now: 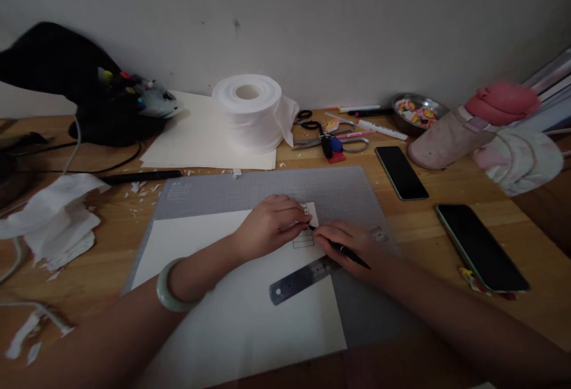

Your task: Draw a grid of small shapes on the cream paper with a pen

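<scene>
White paper (259,323) is spread over a grey cutting mat (267,184) on the desk (423,240), and a small ruled figure (303,240) has been drawn near its far right corner. Straight lines are already set down at the figure's near end, and denser marks can be made out at its far end, though part is covered by the left hand (270,228). A black pen (352,256) is clamped in the right hand's (357,242) grip, its tip brought close to the figure. The left fingertips are bunched beside the tip; whether anything is pinched there cannot be told. A metal ruler (292,288) is laid aslant, its right end partly hidden. Work is judged to be partway along: the visible remainder of the sheet is left blank.
</scene>
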Demonstrator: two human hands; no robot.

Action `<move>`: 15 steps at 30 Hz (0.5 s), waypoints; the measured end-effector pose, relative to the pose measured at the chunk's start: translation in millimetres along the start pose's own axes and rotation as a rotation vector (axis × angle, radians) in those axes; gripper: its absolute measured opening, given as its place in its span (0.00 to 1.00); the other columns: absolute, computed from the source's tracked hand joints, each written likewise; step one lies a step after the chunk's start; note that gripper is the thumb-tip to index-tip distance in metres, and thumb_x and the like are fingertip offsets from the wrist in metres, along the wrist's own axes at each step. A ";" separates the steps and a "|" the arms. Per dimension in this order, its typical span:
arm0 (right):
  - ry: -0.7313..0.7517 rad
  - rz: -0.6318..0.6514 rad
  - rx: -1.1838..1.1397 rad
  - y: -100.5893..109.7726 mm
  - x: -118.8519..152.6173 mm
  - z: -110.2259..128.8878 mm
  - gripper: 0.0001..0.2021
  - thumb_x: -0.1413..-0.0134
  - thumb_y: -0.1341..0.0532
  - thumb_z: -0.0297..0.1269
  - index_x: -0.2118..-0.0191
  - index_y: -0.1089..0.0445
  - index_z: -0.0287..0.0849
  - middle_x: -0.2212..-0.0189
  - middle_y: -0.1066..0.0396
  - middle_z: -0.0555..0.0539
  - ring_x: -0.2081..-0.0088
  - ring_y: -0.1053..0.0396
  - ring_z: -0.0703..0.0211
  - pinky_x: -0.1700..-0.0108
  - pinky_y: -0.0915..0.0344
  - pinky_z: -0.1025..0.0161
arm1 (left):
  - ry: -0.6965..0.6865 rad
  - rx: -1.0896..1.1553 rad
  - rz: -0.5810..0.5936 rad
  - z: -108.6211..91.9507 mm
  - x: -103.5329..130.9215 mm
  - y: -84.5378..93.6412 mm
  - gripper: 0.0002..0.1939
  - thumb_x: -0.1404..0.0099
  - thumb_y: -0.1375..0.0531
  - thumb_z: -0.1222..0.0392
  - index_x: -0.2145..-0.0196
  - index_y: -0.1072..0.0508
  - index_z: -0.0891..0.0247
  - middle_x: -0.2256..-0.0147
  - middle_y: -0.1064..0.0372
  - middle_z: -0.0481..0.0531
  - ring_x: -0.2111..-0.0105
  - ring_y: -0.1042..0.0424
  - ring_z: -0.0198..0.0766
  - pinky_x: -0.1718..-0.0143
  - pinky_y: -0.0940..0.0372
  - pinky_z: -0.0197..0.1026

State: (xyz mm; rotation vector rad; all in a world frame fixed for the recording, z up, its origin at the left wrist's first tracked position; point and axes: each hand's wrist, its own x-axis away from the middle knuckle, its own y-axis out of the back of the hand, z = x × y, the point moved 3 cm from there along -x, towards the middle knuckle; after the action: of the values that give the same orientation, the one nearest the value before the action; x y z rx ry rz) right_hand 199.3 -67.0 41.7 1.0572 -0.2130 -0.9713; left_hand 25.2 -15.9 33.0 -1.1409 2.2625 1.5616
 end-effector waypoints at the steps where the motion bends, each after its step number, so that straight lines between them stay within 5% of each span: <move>1: 0.005 -0.002 0.012 0.4 -0.2 0.5 0.09 0.38 0.48 0.32 0.58 0.32 0.40 0.64 0.26 0.44 0.62 0.29 0.61 0.60 0.31 0.63 | -0.002 0.003 -0.003 -0.2 0.0 0.2 0.07 0.33 0.45 0.62 0.62 0.28 0.65 0.67 0.27 0.52 0.66 0.29 0.37 0.65 0.38 0.39; 15: 0.047 -0.024 0.018 -0.9 1.0 -0.7 0.09 0.39 0.48 0.32 0.58 0.31 0.42 0.66 0.26 0.45 0.64 0.28 0.61 0.62 0.30 0.62 | 0.004 -0.006 -0.003 0.3 0.2 -0.4 0.07 0.33 0.45 0.62 0.63 0.28 0.65 0.67 0.27 0.52 0.65 0.29 0.37 0.65 0.38 0.39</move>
State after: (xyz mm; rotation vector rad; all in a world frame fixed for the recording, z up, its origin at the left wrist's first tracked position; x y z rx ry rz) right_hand 199.7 -67.4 40.3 1.1003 -0.1705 -0.9668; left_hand 25.2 -15.8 32.4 -1.1496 2.2594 1.5682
